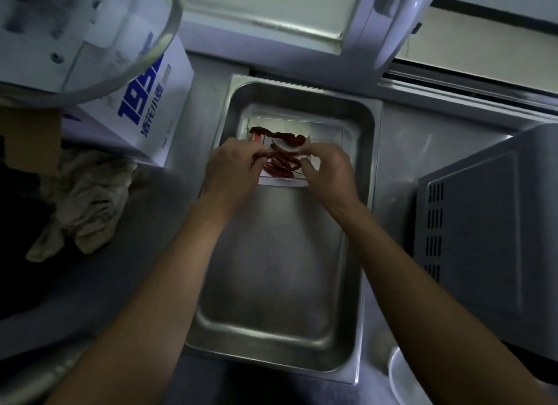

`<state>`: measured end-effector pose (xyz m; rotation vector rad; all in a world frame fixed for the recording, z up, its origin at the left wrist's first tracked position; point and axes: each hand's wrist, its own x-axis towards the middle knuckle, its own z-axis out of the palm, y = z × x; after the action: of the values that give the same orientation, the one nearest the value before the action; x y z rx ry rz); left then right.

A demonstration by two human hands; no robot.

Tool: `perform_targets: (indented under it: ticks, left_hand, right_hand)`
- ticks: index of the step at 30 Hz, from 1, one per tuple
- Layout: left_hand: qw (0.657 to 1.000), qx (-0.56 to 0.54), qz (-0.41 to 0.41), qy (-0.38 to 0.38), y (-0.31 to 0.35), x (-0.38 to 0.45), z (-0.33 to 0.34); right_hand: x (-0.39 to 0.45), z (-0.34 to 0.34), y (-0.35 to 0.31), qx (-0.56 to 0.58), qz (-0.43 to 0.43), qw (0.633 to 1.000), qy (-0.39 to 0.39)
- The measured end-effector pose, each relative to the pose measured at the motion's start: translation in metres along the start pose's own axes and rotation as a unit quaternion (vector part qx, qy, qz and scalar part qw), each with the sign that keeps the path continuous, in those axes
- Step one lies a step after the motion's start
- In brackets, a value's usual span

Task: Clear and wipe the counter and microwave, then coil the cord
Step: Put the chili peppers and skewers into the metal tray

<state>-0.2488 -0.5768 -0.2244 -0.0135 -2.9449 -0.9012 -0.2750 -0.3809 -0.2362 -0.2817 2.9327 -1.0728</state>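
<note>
Dried chillies: a small heap of dark red pods on a white sheet or packet, between the two hands, at the far end of the steel pan.
Left hand: reaches in from the left, fingers curled, fingertips pinching at the left edge of the chilli heap (whether it has a pod or the paper edge I cannot tell, the frame is blurred there).
Right hand: comes in from the right, fingers bent, thumb and forefinger pinching at the right side of the same heap, touching the white sheet.
Steel pan: a deep rectangular stainless pan standing on the counter; the chillies and their sheet lie in its far half, the near half shows bare metal.
Second red strip: a longer dark red piece lying just beyond the hands, on a clear packet with a red-and-white label, also inside the pan.
Counter: stainless steel, running under the pan and to both sides.
Rag: a crumpled grey-beige cloth on the counter, well left of the pan.
Carton: white box with blue print, beyond the rag, near the pan's far left corner.
Microwave: grey casing with vent slots, on the right, just beside the pan.
White dish rim: at the lower right, partly out of view.
</note>
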Motion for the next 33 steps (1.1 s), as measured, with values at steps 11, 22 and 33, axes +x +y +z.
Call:
perform_targets:
  ticks: [11,22,33]
  left_hand:
    - [0.993,0.082,0.066,-0.059,0.017,0.018,0.023]
    - [0.998,0.038,0.033,-0.041,0.044,-0.024,-0.006]
    - [0.994,0.029,0.086,-0.056,0.102,-0.123,-0.021]
  right_hand:
    - [-0.029,-0.016,0.007,0.035,0.033,0.998,0.027]
    - [-0.064,-0.048,-0.017,0.023,0.026,0.999,0.039]
    - [-0.170,-0.104,-0.034,-0.003,0.060,0.998,0.008]
